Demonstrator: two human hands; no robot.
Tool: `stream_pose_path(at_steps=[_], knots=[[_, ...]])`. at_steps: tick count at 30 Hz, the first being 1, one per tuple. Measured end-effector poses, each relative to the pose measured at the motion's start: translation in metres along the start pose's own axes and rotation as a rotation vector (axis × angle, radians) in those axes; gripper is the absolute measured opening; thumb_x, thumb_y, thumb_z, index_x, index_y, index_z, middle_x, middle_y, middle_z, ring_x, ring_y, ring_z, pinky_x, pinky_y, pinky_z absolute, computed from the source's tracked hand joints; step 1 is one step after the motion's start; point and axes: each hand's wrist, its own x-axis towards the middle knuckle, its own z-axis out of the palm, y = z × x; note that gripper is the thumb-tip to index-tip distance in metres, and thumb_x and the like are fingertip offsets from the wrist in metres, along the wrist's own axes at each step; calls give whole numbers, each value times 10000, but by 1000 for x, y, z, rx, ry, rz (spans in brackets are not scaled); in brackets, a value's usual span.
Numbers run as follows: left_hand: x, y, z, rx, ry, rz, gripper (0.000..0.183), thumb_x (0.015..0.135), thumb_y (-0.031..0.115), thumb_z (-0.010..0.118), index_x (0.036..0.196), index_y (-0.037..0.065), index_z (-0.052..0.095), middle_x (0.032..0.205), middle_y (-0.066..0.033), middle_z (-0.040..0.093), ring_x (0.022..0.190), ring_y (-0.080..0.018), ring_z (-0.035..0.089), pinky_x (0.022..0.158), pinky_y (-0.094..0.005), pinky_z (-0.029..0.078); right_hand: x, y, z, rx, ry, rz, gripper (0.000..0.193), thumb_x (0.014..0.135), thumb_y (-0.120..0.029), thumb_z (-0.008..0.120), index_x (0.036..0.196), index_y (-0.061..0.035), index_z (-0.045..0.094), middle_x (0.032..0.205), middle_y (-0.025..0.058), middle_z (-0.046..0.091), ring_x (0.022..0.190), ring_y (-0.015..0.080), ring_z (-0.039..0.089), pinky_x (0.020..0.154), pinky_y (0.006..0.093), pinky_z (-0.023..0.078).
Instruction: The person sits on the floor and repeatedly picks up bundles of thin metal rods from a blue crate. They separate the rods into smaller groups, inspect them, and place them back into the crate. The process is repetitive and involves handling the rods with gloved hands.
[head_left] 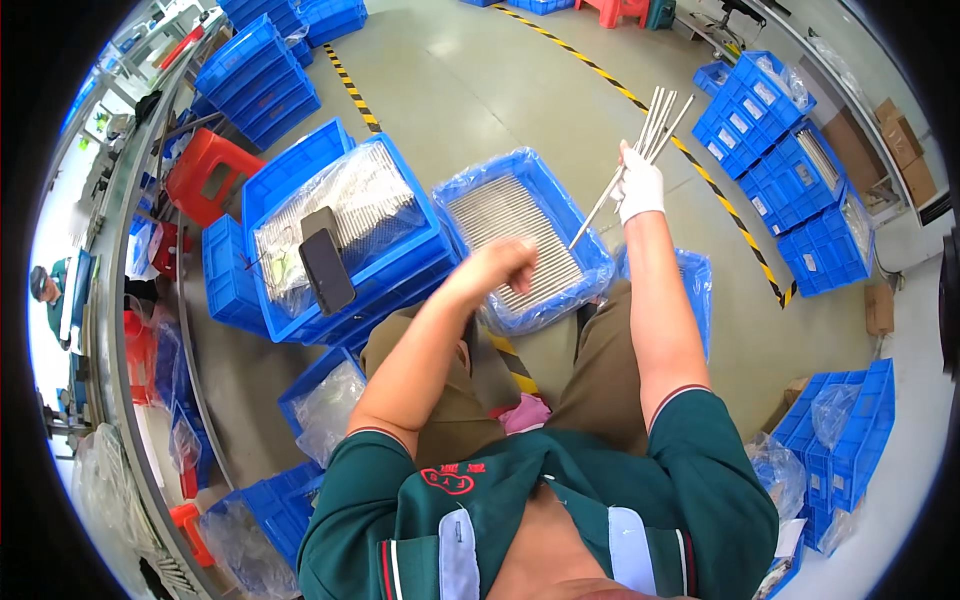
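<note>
Gripping a fanned bundle of metal rods (655, 125), the right hand (640, 190), in a white glove, is positioned beyond the right edge of the lined blue crate (540, 315). Its fingers are closed around the bundle; most rods project upward from the fist, while one long rod slants down and left, its lower end over the crate. Contact between that end and the contents cannot be determined. The left hand (510, 268), bare, is located above the near left part of the same crate with its fingers curled; whether it pinches anything cannot be told. Inside the crate, a layer of rods (510, 215) lies side by side within a clear plastic liner. Immediately left stands a stacked blue crate (375, 310) holding further rods under a plastic sheet (385, 190), with a dark phone (327, 270) resting on top. A third blue crate (695, 290) is partly hidden by the right forearm. Behind the left stack stands a red stool (212, 180); black-and-yellow tape (715, 195) marks the floor at right.
</note>
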Motion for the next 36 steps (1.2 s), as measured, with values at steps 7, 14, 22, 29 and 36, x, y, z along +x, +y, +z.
stream_pose_path(at_steps=[7,14,22,29,36], knots=[[18,6,5,-722,-141,223,286,888,297,610,901,12,603,941,-100,622,923,-209,600,825,-380,504,-77,31,47,-322,-268,41,254,798,-277,718,819,-46,615,645,1,542,561,85,474,486,260,381],[8,4,0,-520,-230,-31,265,912,289,587,885,27,608,630,43,414,525,-57,313,477,-217,249,-88,45,51,-725,-504,-189,333,799,-344,692,827,-22,608,661,46,567,608,121,507,562,295,435],[8,16,-48,-567,599,206,292,930,308,554,877,21,579,641,22,416,509,-83,338,471,-238,308,-103,35,49,-730,-496,-161,246,880,-278,604,861,-34,580,600,26,567,560,96,527,559,264,426],[21,16,-58,-899,508,388,309,928,316,558,947,10,593,675,2,449,559,-98,405,508,-254,369,-112,41,42,-707,-574,-103,160,890,-205,579,889,-47,556,577,1,543,441,49,428,413,207,327],[32,5,-28,-682,405,297,314,943,303,529,984,-1,598,683,10,467,555,-79,408,507,-239,355,-104,50,40,-721,-499,-101,228,860,-232,618,909,-12,587,681,69,612,613,140,576,598,295,456]])
